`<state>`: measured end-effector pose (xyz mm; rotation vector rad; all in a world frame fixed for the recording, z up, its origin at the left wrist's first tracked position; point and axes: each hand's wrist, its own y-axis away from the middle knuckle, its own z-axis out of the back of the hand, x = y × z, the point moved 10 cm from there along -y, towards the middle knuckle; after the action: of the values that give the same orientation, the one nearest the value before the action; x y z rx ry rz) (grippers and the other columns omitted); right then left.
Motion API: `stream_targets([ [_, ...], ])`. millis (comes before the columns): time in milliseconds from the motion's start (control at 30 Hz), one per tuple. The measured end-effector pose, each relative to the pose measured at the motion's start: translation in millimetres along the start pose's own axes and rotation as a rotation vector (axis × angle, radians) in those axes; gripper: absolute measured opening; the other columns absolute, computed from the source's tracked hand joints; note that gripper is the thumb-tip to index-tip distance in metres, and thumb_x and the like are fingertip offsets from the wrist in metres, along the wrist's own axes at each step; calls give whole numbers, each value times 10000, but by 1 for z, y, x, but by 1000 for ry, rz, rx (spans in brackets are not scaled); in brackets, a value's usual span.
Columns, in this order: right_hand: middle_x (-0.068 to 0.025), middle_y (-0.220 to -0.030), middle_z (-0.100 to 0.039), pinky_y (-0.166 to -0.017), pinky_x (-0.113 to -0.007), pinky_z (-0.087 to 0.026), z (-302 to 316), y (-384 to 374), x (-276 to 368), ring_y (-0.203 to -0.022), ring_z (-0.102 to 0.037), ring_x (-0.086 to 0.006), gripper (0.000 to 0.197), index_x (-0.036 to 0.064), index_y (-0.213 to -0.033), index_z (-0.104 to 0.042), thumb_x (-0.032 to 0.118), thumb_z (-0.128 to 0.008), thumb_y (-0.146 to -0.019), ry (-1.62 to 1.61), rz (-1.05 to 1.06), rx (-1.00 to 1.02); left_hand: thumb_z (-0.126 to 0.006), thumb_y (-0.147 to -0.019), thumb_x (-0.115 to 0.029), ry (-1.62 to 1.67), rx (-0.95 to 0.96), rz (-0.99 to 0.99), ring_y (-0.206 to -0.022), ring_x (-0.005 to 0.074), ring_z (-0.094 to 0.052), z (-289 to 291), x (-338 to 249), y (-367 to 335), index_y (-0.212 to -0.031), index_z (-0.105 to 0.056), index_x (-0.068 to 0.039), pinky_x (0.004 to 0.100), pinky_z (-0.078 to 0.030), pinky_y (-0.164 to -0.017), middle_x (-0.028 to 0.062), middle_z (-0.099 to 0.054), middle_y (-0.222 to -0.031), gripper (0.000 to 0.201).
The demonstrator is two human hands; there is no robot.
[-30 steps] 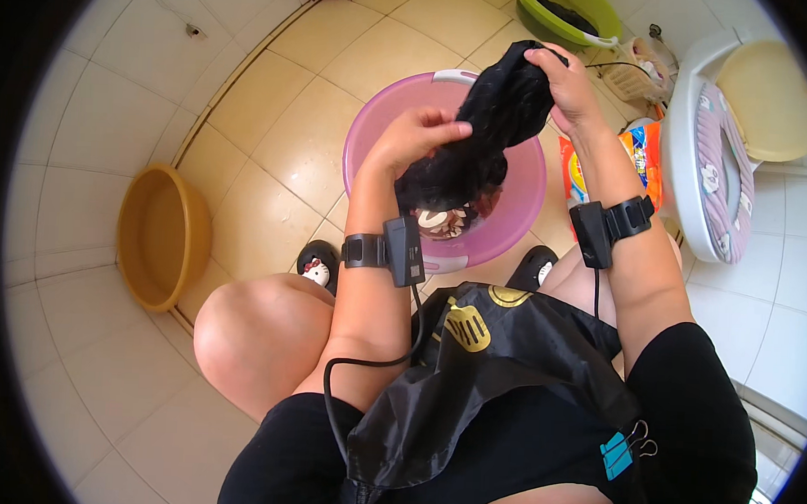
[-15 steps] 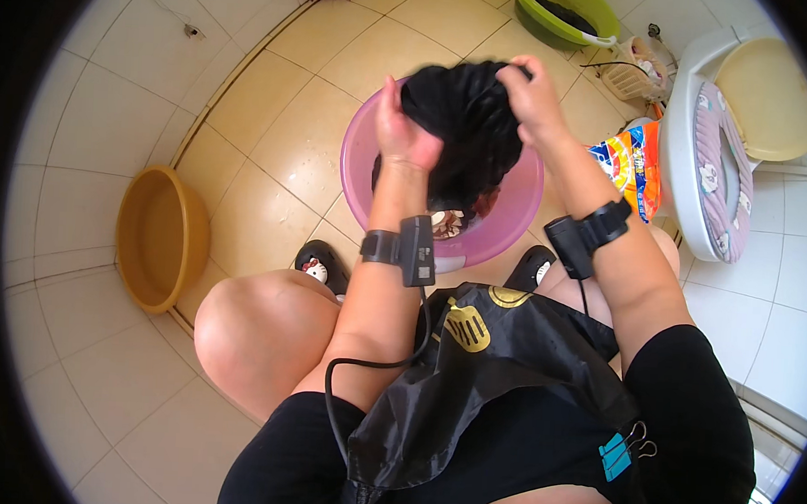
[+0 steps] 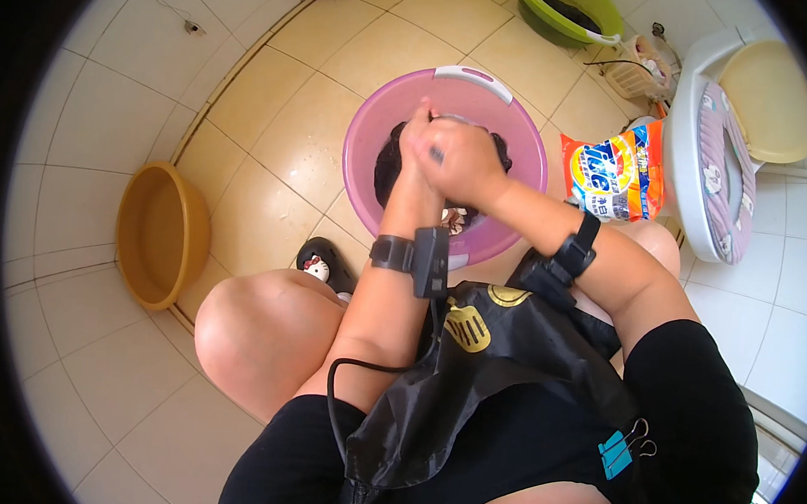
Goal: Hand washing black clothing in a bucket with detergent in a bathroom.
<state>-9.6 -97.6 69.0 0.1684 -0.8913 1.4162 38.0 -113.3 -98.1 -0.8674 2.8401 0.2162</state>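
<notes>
The person's two hands were together above the pink basin [image 3: 522,140], which stood on the tiled floor [image 3: 282,157] in front of the person. The right hand [image 3: 464,160] lay across the left hand [image 3: 415,143], and its back was turned upward. The fingers were narrow and close together, but I cannot tell whether they were gripping something, because the right hand covered most of the left one. The black cloth [image 3: 388,166] was in the basin, below the hands, and it showed on both sides of them. Near the basin's edge closest to the person, a small part of a brown and white patterned cloth [image 3: 454,220] was visible under the right wrist.

To the right of the basin was an orange packet [image 3: 646,172], just beside the white toilet [image 3: 684,165]. A green basin [image 3: 529,19] with dark contents stood near the far edge of the floor, and a pale basket [image 3: 641,79] was close to it. At the left edge of the floor, by the wall, stood a yellow-brown basin [image 3: 157,232]. On each forearm was strapped a black device, and a dark apron [image 3: 496,391] covered the lap.
</notes>
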Motion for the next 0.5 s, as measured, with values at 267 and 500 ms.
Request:
stream_targets([
  [267, -151, -742, -607, -645, -376, -470, 20, -4, -56, -711, -586, -333, 222, 54, -735, -630, 264, -570, -778, 122, -136, -68, -488, -893, -278, 35, -300, -88, -701, 210, -574, -27, 27, -1, -852, -543, -84, 346, -486, -607, 60, -571, -760, 206],
  [500, -135, -726, -614, -607, -349, -459, 57, -10, -106, -680, -585, -315, 242, 54, -712, -632, 264, -553, -800, 236, -318, -66, -543, -870, -260, -98, -533, 88, -852, 220, -573, -65, 50, 13, -981, -556, -49, 400, -482, -738, 77, -593, -896, 239],
])
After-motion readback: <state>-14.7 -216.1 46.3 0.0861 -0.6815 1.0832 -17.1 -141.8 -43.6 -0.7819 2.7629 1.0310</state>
